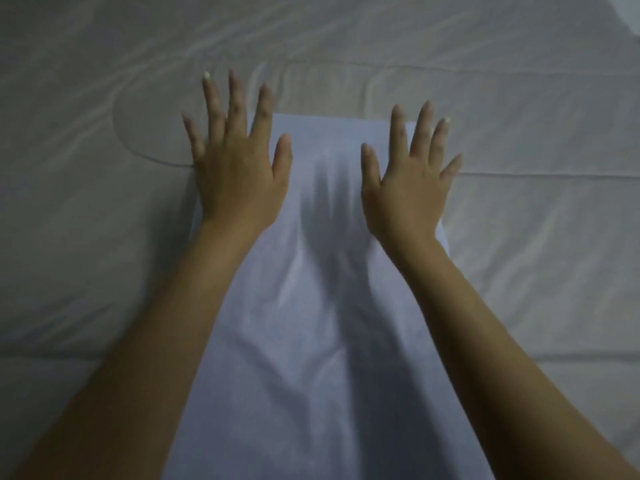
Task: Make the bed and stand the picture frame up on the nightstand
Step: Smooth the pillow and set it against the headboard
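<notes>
A white pillow (311, 341) lies lengthwise in front of me on the grey-white quilted bedcover (104, 220). My left hand (239, 164) is spread flat with straight fingers over the pillow's far left corner, its fingertips reaching past the edge over the bedcover. My right hand (408, 181) is spread the same way over the far right corner. Both palms face down; whether they press on the pillow or hover just above it I cannot tell. Shadows of the hands fall on the pillow between my arms. No picture frame or nightstand is in view.
The wrinkled bedcover fills the view on all sides of the pillow, with stitched seams running across it. A pale patch of something else (623, 15) shows at the top right corner.
</notes>
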The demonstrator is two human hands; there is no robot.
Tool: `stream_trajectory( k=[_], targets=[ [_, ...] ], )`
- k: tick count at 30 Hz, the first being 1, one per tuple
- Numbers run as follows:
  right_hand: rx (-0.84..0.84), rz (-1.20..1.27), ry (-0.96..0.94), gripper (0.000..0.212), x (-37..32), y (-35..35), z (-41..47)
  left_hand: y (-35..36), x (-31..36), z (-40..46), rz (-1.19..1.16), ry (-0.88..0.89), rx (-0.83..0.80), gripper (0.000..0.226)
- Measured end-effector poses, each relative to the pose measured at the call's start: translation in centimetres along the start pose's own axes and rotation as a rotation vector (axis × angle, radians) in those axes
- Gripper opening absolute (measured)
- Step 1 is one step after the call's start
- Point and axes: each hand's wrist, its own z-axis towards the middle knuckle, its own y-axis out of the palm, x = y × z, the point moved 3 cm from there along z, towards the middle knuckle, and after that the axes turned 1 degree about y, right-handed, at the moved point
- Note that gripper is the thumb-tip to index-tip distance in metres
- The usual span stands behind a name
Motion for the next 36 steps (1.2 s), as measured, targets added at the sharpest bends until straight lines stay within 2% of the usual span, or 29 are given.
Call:
stream_trajectory(
  k=[1,2,4,5,6,8,11,12,13,15,17,19,20,22,23,26,28,30,33,34,36],
  targets=[
    [0.025,0.006,-0.01,0.062,0.2,0.8,0.7,1.2,-0.3,0.3,0.003,0.004,-0.038,0.059],
    [-0.055,-0.029,-0.049,0.063,0.6,2.3,0.9,2.9,-0.5,0.0,0.02,0.021,-0.164,0.059],
    [-0.388,-0.131,-0.116,0.063,1.8,6.0,0.4,6.6,-1.1,-0.8,0.068,0.055,-0.462,0.06],
    [-0.5,-0.139,-0.107,0.062,2.3,7.0,0.5,7.2,-1.2,-0.7,0.074,0.054,-0.549,0.06],
    [-0.532,-0.105,-0.072,0.062,2.4,6.9,0.9,7.0,-1.0,-0.3,0.044,0.037,-0.591,0.061],
    [-0.432,-0.002,0.02,0.063,1.6,4.3,1.3,4.2,-0.2,0.3,-0.072,-0.013,-0.54,0.062],
    [-0.132,0.092,0.053,0.064,1.6,-0.8,-3.4,-1.1,0.7,-4.0,-0.09,-0.007,-0.186,0.059],
    [-0.099,0.11,0.055,0.064,2.0,-1.6,-6.6,-1.9,0.7,-7.0,-0.081,-0.013,-0.127,0.058],
    [-0.139,0.08,0.018,0.065,2.1,-1.8,-10.1,-1.8,0.9,-10.0,-0.07,-0.01,-0.153,0.058],
    [-0.365,-0.114,-0.15,0.066,3.0,0.2,-15.5,0.4,0.9,-14.7,0.041,0.045,-0.382,0.062],
    [-0.509,-0.152,-0.156,0.068,3.8,0.8,-16.4,1.2,0.7,-15.9,0.064,0.053,-0.505,0.068],
    [-0.479,0.003,0.005,0.07,3.2,-1.2,-15.3,-0.7,0.6,-14.7,-0.051,-0.019,-0.456,0.074],
    [-0.371,0.069,0.072,0.07,3.0,-2.8,-15.0,-2.2,0.4,-14.2,-0.09,-0.051,-0.372,0.073],
    [-0.143,0.076,0.065,0.069,3.0,-5.3,-16.0,-4.5,0.0,-15.0,-0.073,-0.045,-0.21,0.066],
    [-0.127,0.039,0.049,0.069,3.1,-5.5,-17.3,-4.7,-0.3,-16.4,-0.062,-0.022,-0.189,0.062],
    [-0.416,-0.129,-0.031,0.072,4.1,-2.3,-22.7,-2.6,-0.8,-21.8,-0.003,0.061,-0.347,0.061],
    [-0.486,-0.193,-0.047,0.073,4.7,-1.4,-23.2,-1.3,-1.4,-23.0,-0.008,0.085,-0.384,0.062],
    [-0.461,-0.129,0.018,0.076,4.8,-2.1,-21.4,-1.7,-2.3,-21.8,-0.186,0.027,-0.337,0.058],
    [-0.293,-0.021,0.261,0.077,5.9,-4.3,-18.3,-2.2,-4.6,-20.5,-0.387,-0.141,-0.185,0.062],
    [-0.289,0.002,0.354,0.082,6.9,-4.6,-17.8,-2.7,-5.5,-20.3,-0.389,-0.213,-0.194,0.068],
    [-0.405,0.208,0.575,0.094,8.6,-4.7,-17.4,-2.3,-7.7,-20.4,-0.477,-0.46,-0.318,0.085]
  ],
)
